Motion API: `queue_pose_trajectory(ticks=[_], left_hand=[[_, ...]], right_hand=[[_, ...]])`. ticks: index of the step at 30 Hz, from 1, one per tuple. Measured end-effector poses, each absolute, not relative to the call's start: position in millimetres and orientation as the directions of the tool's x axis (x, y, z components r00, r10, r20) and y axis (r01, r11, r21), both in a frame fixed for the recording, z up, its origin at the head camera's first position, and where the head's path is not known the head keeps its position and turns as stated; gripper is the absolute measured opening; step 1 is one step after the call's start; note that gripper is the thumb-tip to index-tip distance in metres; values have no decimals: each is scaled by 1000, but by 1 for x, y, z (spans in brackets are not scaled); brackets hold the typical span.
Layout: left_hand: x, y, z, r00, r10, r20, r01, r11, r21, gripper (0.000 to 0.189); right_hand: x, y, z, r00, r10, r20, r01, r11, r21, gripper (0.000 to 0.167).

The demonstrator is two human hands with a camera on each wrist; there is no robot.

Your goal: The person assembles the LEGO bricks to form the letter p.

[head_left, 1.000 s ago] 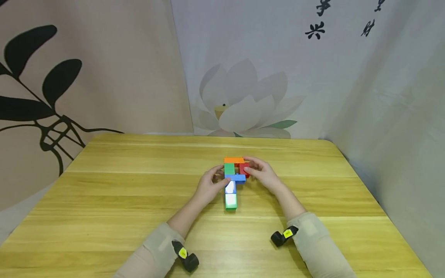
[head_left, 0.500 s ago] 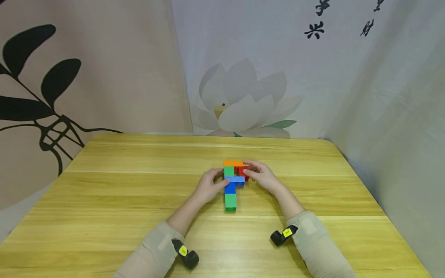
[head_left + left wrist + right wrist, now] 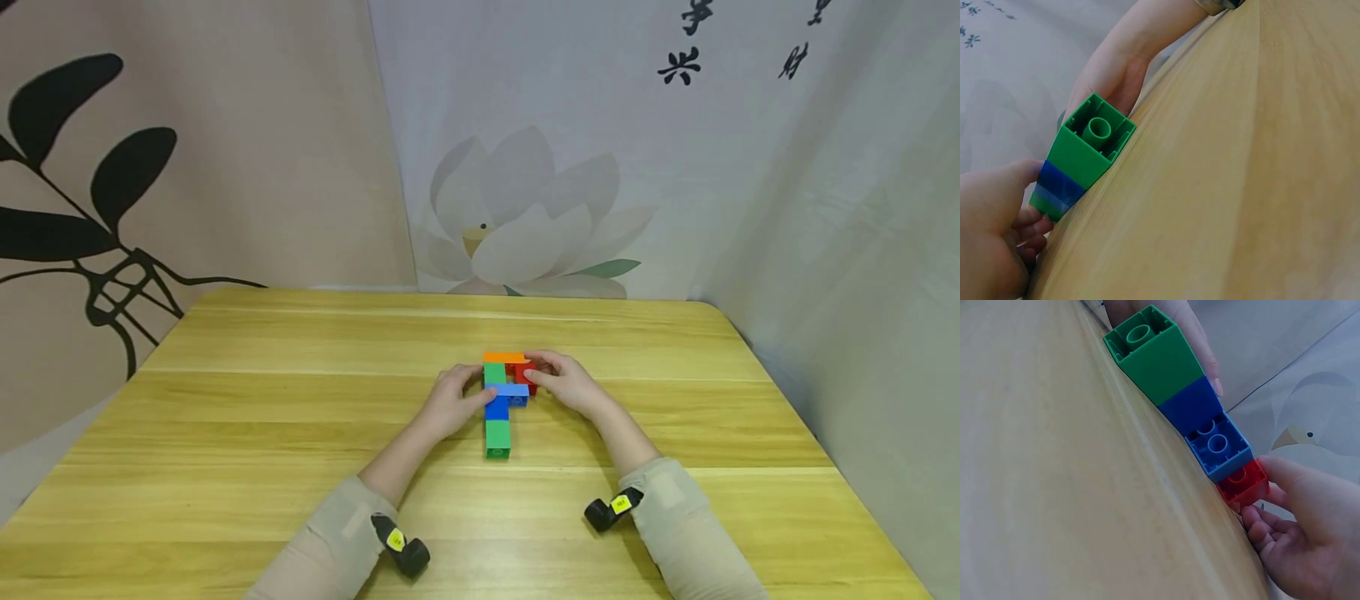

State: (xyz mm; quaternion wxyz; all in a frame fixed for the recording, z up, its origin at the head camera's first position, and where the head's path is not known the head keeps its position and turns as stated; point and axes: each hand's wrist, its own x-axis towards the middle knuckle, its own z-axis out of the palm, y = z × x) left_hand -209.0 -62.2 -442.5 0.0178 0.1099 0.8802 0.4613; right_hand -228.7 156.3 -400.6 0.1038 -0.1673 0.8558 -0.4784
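Joined toy bricks lie along the table in the head view: a near green brick (image 3: 498, 437), a dark blue brick (image 3: 496, 407), a crosswise lighter blue brick (image 3: 516, 392), another green brick (image 3: 494, 372) and an orange brick (image 3: 504, 357) at the far end. My left hand (image 3: 452, 403) grips this row from the left, thumb on the blue part. With thumb and fingers, my right hand (image 3: 573, 383) pinches a red brick (image 3: 1244, 483) on the right side, between the orange and lighter blue ones. The near green brick's hollow underside (image 3: 1099, 128) faces the left wrist camera.
The wooden table (image 3: 262, 467) reaches back to a hanging cloth (image 3: 285, 150) printed with a lotus and dark leaves. Each sleeve carries a black wrist camera, one on the left (image 3: 411, 560) and one on the right (image 3: 600, 515).
The far end of the brick row has shifted down in the head view, and bright glare has left its near bricks. Both hands keep their hold, moving very slightly.
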Motion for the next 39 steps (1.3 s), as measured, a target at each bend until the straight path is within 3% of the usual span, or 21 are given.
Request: queue_pose_trajectory(ticks=[14, 23, 39], left_hand=[[-204, -64, -441, -983, 178, 42, 128, 505, 853, 55], [-201, -75, -438, -973, 229, 27, 130, 446, 885, 51], [-188, -120, -427, -927, 374, 19, 218, 499, 839, 41]], right_hand=[[-225, 155, -399, -926, -375, -36, -132, 414, -901, 43], [-237, 173, -435, -947, -322, -16, -119, 395, -911, 42], [-211, 221, -425, -934, -356, -21, -137, 413, -900, 40]])
